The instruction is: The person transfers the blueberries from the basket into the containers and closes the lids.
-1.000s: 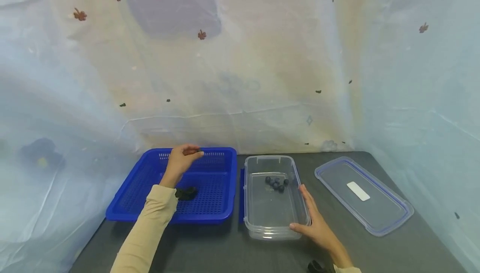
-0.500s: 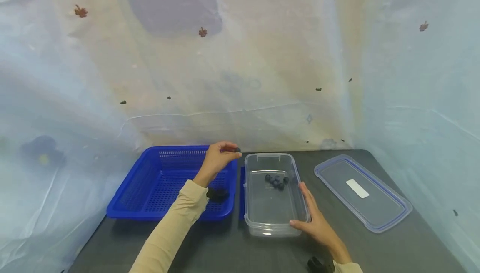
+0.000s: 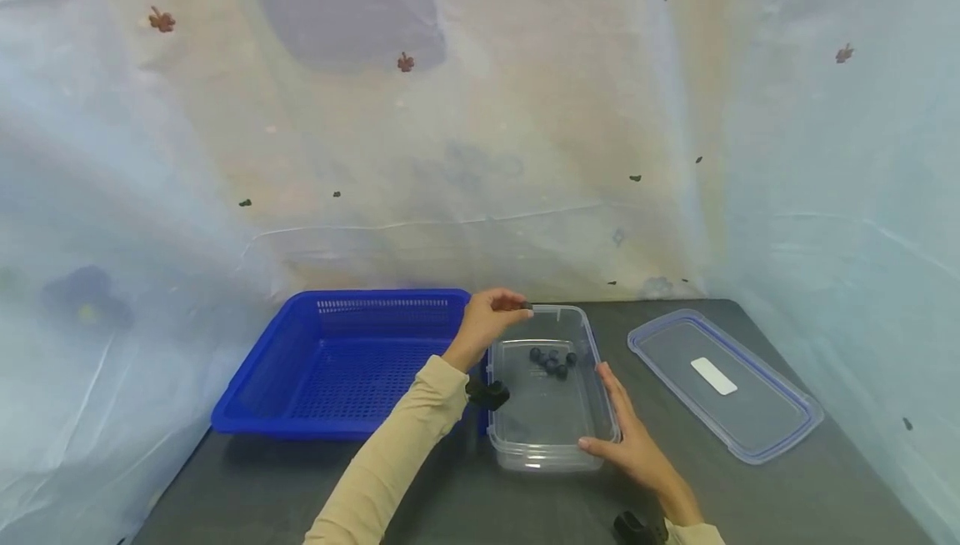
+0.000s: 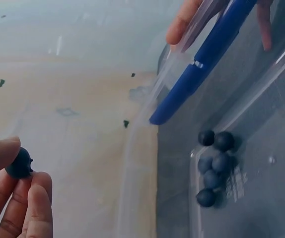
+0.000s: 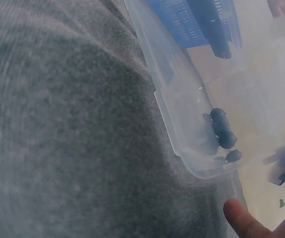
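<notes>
Between thumb and fingertips, my left hand point(image 3: 491, 324) pinches a dark blueberry point(image 4: 18, 164). It is held above the far left part of a clear plastic container point(image 3: 517, 420). Inside the container, several blueberries point(image 4: 212, 178) lie clustered on the bottom toward the far side. My right hand point(image 3: 637, 453) rests against the container's right side, with fairly straight fingers along the wall and the thumb point(image 5: 239, 215) at the near right corner. The right wrist view shows the berries through the cloudy container wall.
A blue perforated basket point(image 3: 255, 424) stands left of the container. On the right, a clear lid point(image 3: 675, 353) with a blue seal and white label lies on the dark grey table point(image 3: 757, 503). A patterned sheet point(image 3: 525, 153) hangs behind and at the sides.
My left hand has moved right, from over the blue basket to over the container's far left part, carrying the blueberry. The right hand has stayed at the container's side.
</notes>
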A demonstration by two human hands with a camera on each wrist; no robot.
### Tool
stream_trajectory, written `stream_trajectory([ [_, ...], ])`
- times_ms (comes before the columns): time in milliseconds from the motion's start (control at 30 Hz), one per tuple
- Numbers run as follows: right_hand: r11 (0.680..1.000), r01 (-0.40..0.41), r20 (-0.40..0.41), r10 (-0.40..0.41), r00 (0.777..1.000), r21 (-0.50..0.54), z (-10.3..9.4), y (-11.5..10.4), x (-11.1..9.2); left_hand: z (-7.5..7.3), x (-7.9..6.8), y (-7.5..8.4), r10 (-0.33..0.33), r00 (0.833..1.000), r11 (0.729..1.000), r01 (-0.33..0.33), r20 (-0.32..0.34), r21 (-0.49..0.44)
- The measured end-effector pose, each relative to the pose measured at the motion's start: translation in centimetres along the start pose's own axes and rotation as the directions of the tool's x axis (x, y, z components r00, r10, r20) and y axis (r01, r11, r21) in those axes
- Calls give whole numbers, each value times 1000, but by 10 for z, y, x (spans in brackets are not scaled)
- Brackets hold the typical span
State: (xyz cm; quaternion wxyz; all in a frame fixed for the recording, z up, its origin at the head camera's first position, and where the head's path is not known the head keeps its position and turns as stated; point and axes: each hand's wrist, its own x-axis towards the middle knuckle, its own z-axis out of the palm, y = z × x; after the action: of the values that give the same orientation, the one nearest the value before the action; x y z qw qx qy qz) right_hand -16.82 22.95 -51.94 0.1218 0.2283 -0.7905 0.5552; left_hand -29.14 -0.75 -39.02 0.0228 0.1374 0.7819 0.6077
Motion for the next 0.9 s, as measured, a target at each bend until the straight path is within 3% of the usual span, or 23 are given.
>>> stream_trajectory([
  [600,1000,-10,-5,10,1000,10,2,2,-2,54,21,-10,-65,997,996,67,-37,59],
  [900,1000,-18,23,18,1000,13,2,0,2,75,32,-30,-75,992,983,91,-102,160],
])
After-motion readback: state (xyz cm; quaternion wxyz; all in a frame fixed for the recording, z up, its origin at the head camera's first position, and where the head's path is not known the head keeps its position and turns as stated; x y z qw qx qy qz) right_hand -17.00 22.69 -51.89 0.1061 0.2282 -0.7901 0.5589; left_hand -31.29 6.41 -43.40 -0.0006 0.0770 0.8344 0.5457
